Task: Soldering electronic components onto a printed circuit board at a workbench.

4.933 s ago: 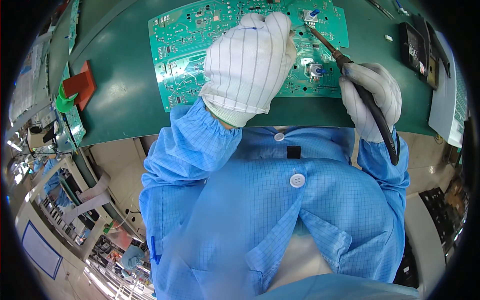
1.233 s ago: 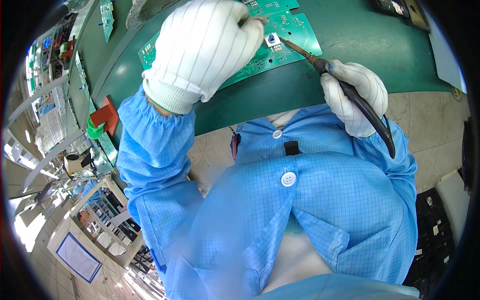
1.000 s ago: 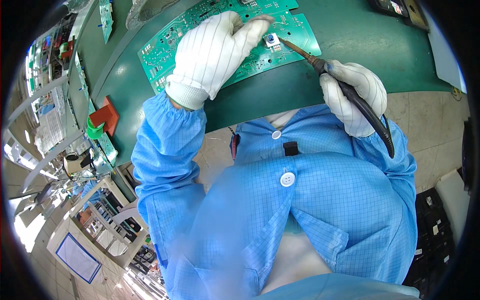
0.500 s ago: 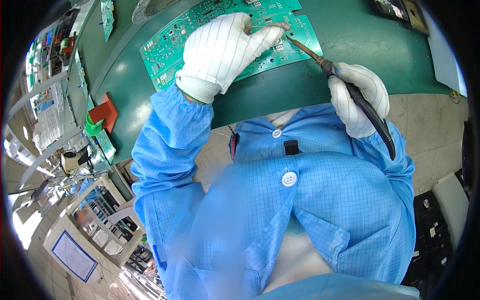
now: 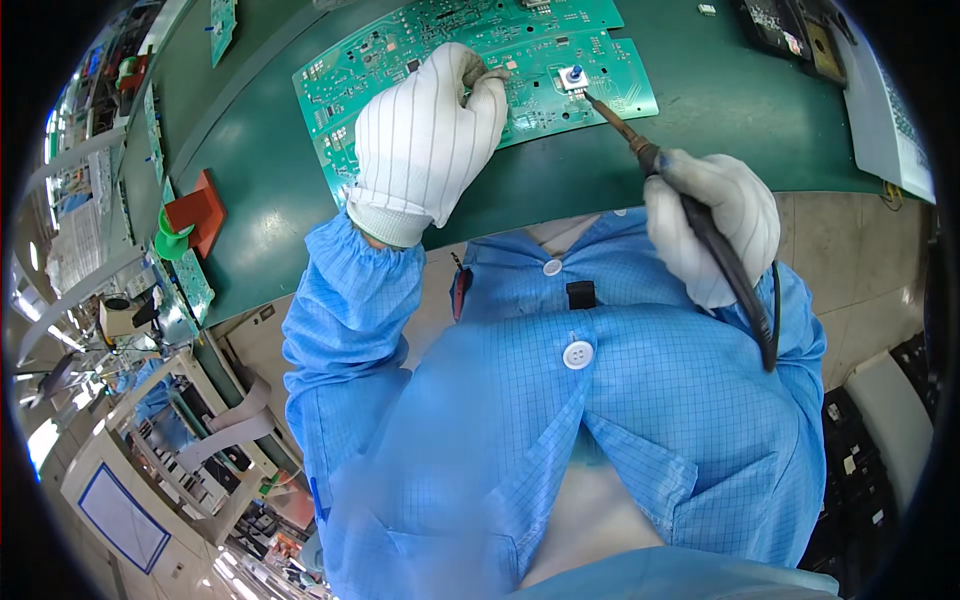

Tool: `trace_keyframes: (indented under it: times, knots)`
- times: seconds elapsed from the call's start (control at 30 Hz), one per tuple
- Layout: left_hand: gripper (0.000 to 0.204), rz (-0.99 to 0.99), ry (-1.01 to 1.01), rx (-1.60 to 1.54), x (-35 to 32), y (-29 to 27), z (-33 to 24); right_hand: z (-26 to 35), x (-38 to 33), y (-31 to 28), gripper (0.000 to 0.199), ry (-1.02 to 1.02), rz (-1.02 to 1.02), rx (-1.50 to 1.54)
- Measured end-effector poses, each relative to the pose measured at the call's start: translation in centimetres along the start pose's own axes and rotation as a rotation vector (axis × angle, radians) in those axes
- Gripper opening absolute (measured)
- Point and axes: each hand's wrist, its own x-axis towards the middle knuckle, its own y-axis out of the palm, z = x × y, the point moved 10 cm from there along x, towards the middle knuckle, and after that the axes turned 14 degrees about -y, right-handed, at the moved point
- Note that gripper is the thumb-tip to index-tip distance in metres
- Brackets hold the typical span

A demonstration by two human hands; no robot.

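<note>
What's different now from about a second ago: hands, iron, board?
The left hand has come down from above the circuit board and now presses flat on it, fingers beside the small square part. The right hand keeps its grip on the soldering iron, tip still at that part. The board stays on the green bench.

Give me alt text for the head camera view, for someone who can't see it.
A person in a blue lab coat touches the tip of a black-handled soldering iron, held in the gloved right hand, to a small white component on a green circuit board. The white-gloved left hand presses on the board, which lies on a green bench.
</note>
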Motion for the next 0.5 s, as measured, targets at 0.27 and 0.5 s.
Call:
trace_keyframes:
  times: [0.27,0.5]
  knots:
    - [0.015,-0.005,0.072,0.154,0.0,0.8,-0.1,3.1,1.1,2.6,0.028,-0.192,0.078,-0.028]
    - [0.015,-0.033,0.080,0.148,-0.2,1.2,0.3,2.7,0.1,5.5,0.026,-0.253,0.268,-0.054]
